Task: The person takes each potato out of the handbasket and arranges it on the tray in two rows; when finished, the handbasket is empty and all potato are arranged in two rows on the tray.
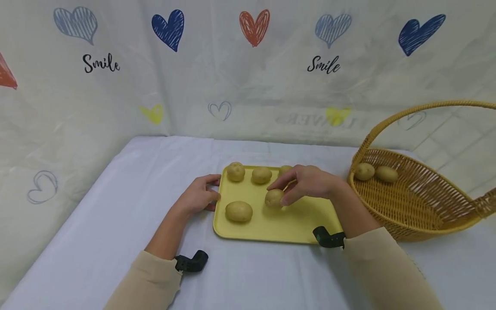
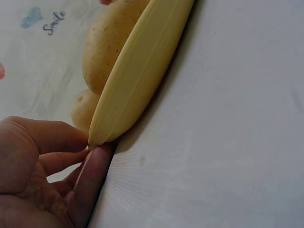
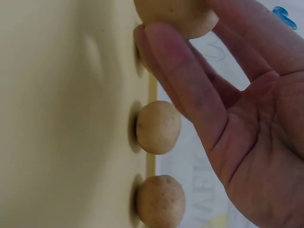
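A yellow tray [image 1: 271,230] lies on the white cloth, and my left hand [image 1: 198,194] pinches its left rim between thumb and fingers. In the left wrist view the fingers [image 2: 61,135] meet the tray's edge [image 2: 137,90] from above and below. Over the tray's middle, my right hand [image 1: 306,185] holds a potato [image 1: 274,198] by its fingertips. Potatoes stand along the far side: one at the left corner [image 1: 235,172], another beside it [image 1: 261,175], and a third [image 1: 285,169] partly hidden by the right hand. A larger oval potato [image 1: 238,211] lies front left.
To the right stands a wicker basket [image 1: 418,206] with a tall arched handle [image 1: 410,113]; two potatoes, one left [image 1: 364,171] and one right [image 1: 386,174], lie inside it. The right forearm passes close to the basket's rim. A curtain printed with hearts [image 1: 168,30] hangs behind the table.
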Demonstrator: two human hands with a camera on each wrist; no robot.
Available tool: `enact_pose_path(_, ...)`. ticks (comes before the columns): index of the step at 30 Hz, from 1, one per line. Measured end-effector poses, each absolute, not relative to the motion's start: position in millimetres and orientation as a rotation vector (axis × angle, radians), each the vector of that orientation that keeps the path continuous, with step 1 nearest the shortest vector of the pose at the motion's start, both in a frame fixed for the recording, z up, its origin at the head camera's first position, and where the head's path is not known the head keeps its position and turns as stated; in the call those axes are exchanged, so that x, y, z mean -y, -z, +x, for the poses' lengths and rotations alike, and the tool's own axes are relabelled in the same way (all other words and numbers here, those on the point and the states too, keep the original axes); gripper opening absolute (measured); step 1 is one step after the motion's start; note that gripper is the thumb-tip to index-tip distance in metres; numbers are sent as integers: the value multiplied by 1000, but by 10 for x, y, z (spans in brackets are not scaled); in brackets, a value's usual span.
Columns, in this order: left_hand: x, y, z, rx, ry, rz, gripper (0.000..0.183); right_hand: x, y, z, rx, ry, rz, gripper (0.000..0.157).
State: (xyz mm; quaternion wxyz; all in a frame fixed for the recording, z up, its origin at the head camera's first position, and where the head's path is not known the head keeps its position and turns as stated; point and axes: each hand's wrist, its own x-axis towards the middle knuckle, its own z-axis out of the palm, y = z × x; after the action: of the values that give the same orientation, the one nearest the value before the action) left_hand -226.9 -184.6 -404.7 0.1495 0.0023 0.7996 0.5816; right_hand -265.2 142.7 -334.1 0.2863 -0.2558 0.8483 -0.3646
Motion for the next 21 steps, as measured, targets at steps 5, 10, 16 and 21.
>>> enact_pose_path(5,1866,4044,-2255,-2287,-1683,18,73,-1344,3449,-2651,-2305,885,-701,44)
enact_pose_path(10,1848,4060,-2263,-2280,-1693,28,74,-1284,3492,-2617,-2251,881,-756,42)
enact_pose_path(16,1833,4040,-2261,-2286,-1683,26,74,-1213,3500,-2563,-2239,847,-722,41)
enact_pose_path(21,1853,4044,-2248,-2288,-1674,16,74,-1192,3529,-2550,-2195,907,-624,42)
